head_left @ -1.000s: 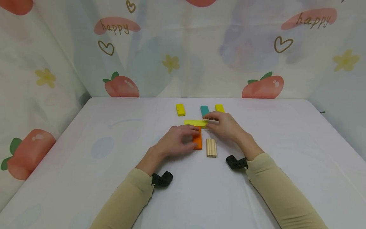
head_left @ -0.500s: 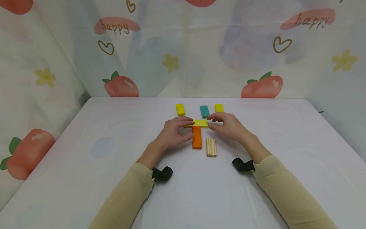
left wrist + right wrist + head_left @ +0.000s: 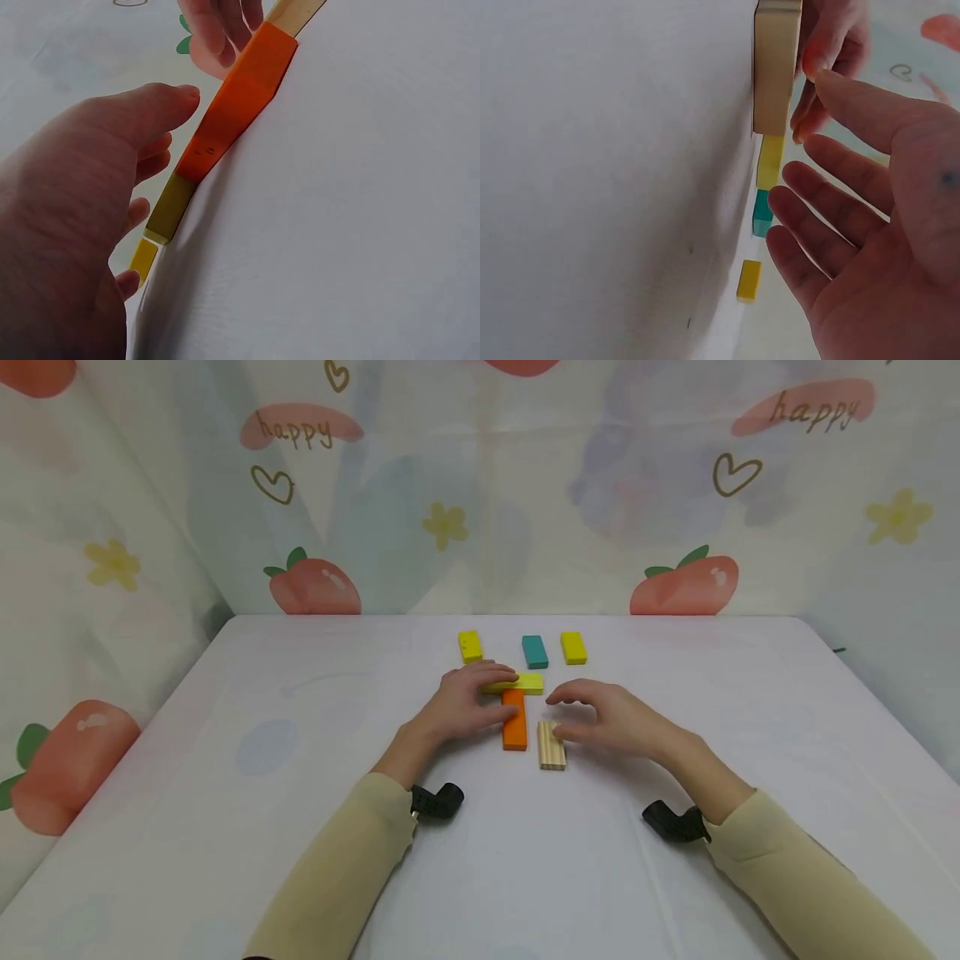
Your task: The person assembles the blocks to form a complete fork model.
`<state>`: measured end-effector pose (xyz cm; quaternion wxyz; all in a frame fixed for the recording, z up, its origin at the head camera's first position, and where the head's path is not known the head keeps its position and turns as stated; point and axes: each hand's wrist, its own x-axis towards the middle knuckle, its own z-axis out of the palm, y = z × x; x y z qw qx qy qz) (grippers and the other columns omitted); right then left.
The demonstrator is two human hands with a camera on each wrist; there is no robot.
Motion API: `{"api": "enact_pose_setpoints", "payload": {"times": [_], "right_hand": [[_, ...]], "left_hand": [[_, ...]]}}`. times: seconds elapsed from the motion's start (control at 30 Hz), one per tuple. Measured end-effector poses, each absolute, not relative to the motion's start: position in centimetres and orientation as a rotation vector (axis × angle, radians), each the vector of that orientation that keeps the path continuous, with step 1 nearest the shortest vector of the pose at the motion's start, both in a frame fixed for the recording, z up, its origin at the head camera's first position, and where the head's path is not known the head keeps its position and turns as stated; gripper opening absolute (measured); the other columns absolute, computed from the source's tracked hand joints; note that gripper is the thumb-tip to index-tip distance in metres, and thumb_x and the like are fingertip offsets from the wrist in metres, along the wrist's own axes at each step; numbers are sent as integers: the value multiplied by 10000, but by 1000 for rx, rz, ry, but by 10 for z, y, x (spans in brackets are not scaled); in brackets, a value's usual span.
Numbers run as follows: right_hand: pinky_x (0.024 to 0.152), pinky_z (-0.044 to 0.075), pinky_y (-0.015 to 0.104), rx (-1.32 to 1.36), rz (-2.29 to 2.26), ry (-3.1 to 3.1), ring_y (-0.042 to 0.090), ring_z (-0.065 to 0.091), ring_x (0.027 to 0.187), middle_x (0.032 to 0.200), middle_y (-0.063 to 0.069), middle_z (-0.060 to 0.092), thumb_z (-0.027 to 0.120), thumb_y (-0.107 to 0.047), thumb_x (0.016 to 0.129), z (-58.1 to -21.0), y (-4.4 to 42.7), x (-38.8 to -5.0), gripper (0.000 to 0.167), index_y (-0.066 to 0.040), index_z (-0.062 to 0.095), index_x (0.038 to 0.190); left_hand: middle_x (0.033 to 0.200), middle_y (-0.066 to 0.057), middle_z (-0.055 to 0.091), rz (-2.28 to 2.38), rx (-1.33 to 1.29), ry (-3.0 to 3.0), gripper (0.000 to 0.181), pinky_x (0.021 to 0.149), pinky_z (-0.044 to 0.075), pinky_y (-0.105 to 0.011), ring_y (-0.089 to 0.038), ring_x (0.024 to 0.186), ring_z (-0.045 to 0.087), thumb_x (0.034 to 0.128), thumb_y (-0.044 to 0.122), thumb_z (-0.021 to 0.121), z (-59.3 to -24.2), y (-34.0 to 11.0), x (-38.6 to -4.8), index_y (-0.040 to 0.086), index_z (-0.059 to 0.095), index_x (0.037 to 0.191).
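Right hand now nearer wooden block (left hand by orange block)

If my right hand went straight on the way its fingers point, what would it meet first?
Probably the lime block, though the right hand could pass above it; depth is unclear.

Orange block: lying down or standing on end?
Lying down: the head view shows the orange block stretched along the white tabletop.

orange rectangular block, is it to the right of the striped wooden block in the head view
No, the orange rectangular block lies to the left of the striped wooden block there.
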<state>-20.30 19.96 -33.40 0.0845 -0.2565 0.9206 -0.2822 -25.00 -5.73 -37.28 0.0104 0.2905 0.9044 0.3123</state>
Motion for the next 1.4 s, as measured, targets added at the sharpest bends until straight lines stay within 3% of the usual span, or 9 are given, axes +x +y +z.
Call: {"api": "enact_pose_setpoints", "payload": {"times": [0.47,1.4], "right_hand": [[1118,417,565,-817,-792,2717,293,538,1302,1339,36,639,826,-278,867,-337,196,-186,497,-130,655,1310],[1079,460,530,-910,-766,2728,249,598,1208,1258,-4,678,825,-209,865,-342,196,-184,433,-123,680,1264]], "left_hand": [[1429,35,613,1023,872,2770,482,1234,264,-425,-196,1444,427,929,346,748,-377,-57,-253,172,665,1371],[1450,36,600,1023,831,2742,477,1234,268,-414,-195,1455,419,937,336,746,-375,-55,-252,165,669,1375]]}}
